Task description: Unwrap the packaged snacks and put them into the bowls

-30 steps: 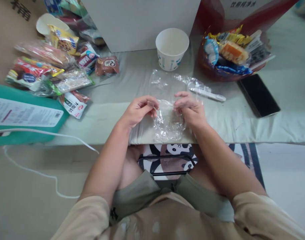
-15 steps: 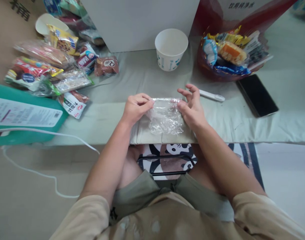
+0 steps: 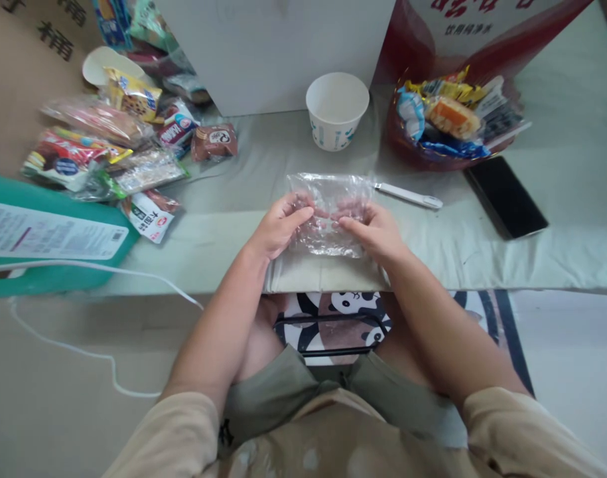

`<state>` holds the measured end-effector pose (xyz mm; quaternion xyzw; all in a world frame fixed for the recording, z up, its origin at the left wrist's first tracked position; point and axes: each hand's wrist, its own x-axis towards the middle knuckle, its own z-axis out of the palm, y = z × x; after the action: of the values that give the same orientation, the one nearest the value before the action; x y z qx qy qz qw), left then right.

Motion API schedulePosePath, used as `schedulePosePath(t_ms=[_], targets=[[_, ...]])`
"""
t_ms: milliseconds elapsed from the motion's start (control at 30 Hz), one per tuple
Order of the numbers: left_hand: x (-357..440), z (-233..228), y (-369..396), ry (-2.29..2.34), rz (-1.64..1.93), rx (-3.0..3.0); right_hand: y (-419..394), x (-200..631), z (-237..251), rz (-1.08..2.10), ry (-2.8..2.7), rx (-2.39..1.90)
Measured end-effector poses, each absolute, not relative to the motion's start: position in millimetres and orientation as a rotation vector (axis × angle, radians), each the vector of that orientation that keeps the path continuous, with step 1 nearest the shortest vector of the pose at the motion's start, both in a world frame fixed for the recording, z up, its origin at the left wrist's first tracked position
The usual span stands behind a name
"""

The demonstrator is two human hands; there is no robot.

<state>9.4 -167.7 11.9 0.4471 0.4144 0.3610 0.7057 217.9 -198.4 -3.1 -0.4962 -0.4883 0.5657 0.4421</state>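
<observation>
Bag (image 3: 328, 199) flat on table, long axis left-right; left hand (image 3: 278, 229), right hand (image 3: 373, 229) pinching it.

Red box (image 3: 487, 26) at 1 o'clock cut off by top edge; fingertips (image 3: 308, 214) blurred behind clear plastic bag (image 3: 328, 199).

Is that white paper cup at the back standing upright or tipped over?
Upright. The paper cup stands on its base on the table, its round mouth facing up. Nothing shows inside it.
</observation>
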Motion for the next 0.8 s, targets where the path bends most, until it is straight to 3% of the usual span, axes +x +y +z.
schedulePosePath(t_ms=[333,533,700,800], targets=[[-7.1,20.3,-161.6,0.810,0.784,1.034,-202.7,234.8,5.0,1.495,-1.217,-1.138],[-7.7,9.4,-158.9,1.014,0.837,1.493,-202.4,229.3,6.5,1.489,-1.123,-1.258],[3.4,5.0,-167.2,1.431,1.368,1.670,-197.4,213.1,-3.4,1.365,-0.816,-1.298],[18.0,12.9,-178.4,1.403,1.413,1.863,-198.6,206.1,-5.9,1.281,-0.785,-1.232]])
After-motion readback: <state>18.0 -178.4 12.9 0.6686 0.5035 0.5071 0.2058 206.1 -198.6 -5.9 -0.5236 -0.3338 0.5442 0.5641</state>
